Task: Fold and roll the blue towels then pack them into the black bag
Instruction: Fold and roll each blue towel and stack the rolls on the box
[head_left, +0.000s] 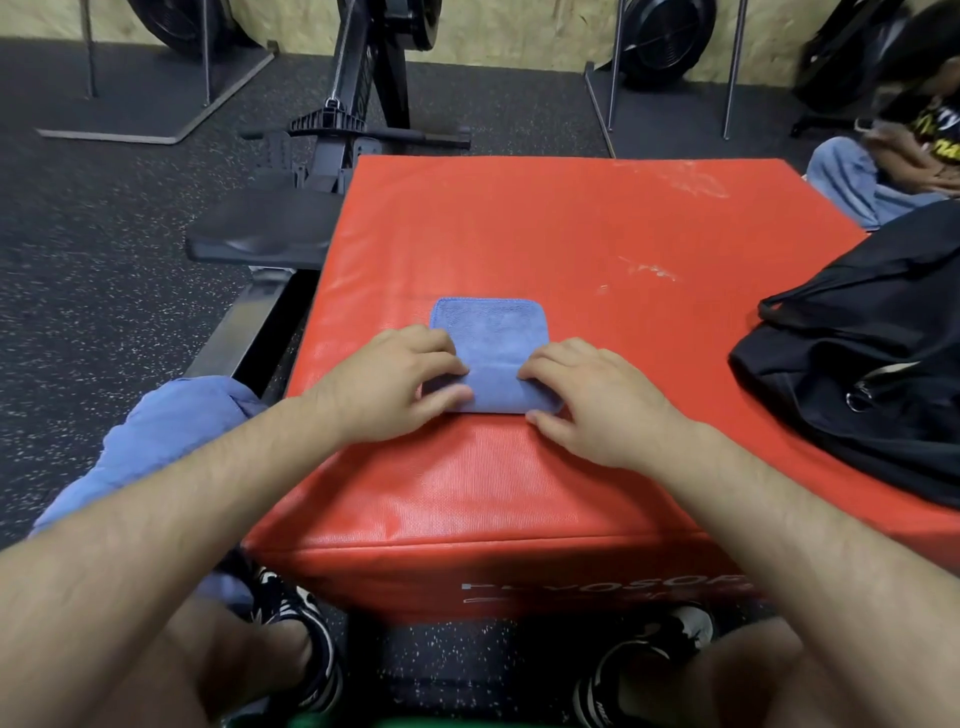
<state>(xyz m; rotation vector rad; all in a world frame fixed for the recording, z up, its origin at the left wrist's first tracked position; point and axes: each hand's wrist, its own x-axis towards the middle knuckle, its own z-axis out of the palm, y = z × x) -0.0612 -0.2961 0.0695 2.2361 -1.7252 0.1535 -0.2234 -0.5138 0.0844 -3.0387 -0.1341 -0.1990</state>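
A folded blue towel (491, 332) lies on the red padded box (545, 234), its near end turned into a short roll. My left hand (389, 384) pinches the roll's left end between curled fingers and thumb. On the right end, my right hand (582, 395) grips the same roll, thumb against the near side. The black bag (872, 364) slumps on the box's right edge, its mouth facing left. More blue towels (171, 431) sit in a heap to the left, by my left forearm.
A rowing machine's rail and seat (270, 234) run along the box's left side. Another person (904, 156) sits at the far right. Fan-wheel machines stand along the back wall. My shoes (296, 623) rest on the speckled floor below the box.
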